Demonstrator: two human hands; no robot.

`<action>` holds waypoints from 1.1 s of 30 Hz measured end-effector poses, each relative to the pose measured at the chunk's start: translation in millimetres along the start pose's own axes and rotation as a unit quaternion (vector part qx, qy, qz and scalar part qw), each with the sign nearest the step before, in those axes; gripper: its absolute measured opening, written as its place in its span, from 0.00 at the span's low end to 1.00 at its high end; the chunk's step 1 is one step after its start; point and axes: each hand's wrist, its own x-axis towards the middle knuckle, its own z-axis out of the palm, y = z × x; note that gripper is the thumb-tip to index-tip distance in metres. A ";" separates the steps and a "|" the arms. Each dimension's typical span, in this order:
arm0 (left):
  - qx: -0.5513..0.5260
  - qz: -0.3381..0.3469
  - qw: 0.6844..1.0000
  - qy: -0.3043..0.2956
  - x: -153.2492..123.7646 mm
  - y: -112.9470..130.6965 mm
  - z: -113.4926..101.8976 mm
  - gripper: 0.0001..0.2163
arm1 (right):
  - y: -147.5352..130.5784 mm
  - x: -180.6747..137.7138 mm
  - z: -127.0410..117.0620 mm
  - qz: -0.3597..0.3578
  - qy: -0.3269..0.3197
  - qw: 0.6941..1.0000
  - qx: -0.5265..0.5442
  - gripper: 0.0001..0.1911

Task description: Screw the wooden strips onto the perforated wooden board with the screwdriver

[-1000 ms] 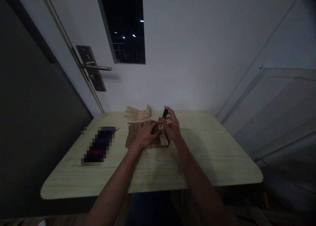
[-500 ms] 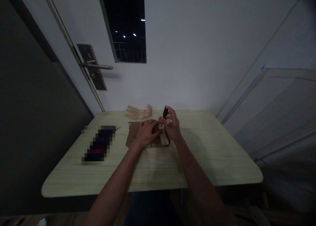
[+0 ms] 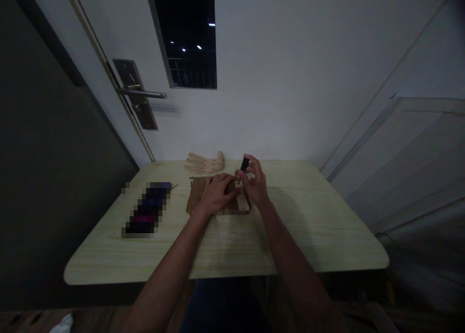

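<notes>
A pale strip of wood (image 3: 242, 203) lies on a brown cardboard sheet (image 3: 196, 193) in the middle of the table. My left hand (image 3: 218, 193) rests over the cardboard, its thumb and forefinger closed against the wood's left side. Above the wood's far end, my right hand (image 3: 257, 183) is closed around a screwdriver with a black handle (image 3: 245, 164). The tool stands nearly upright, tilted slightly, its lower end at a small metallic spot on the wood, likely a screw. Fingers partly hide the shaft and tip.
Several pale curved wooden pieces (image 3: 205, 163) lie fanned at the table's back edge. Left of the cardboard is a dark pixelated flat object (image 3: 148, 209), with a thin pointed thing (image 3: 175, 186) beside it. A white door with a metal handle (image 3: 145, 94) stands behind the light wooden table (image 3: 337, 236).
The whole view has shifted slightly. Both hands keep their places on the wood and the screwdriver; the screwdriver's handle leans a little more to the right.
</notes>
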 end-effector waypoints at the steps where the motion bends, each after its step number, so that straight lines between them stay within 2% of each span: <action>1: 0.000 -0.001 1.000 -0.002 0.0 0.4 -0.4 0.18 | -0.9 -0.1 -0.1 0.000 -0.002 1.000 -0.002 0.25; 7: -0.002 -0.003 1.000 -0.004 0.2 0.7 -1.7 0.17 | -5.9 -2.6 -6.2 -0.013 -0.057 0.998 0.039 0.27; 15: -0.002 -0.005 1.000 -0.008 0.2 0.6 -2.3 0.18 | -3.6 0.2 -1.1 -0.005 -0.006 1.000 0.009 0.27; 22: -0.008 -0.007 1.000 -0.008 0.6 0.4 -1.9 0.18 | -6.5 -3.1 -8.8 -0.031 -0.060 0.997 0.037 0.25; 28: 0.003 -0.002 1.000 -0.004 0.8 0.0 -1.0 0.18 | 2.4 -2.8 0.0 -0.031 -0.015 0.999 -0.001 0.29; 33: 0.003 -0.001 1.000 -0.001 0.6 -1.4 0.1 0.18 | 1.9 -2.8 3.0 -0.030 0.007 0.999 -0.018 0.27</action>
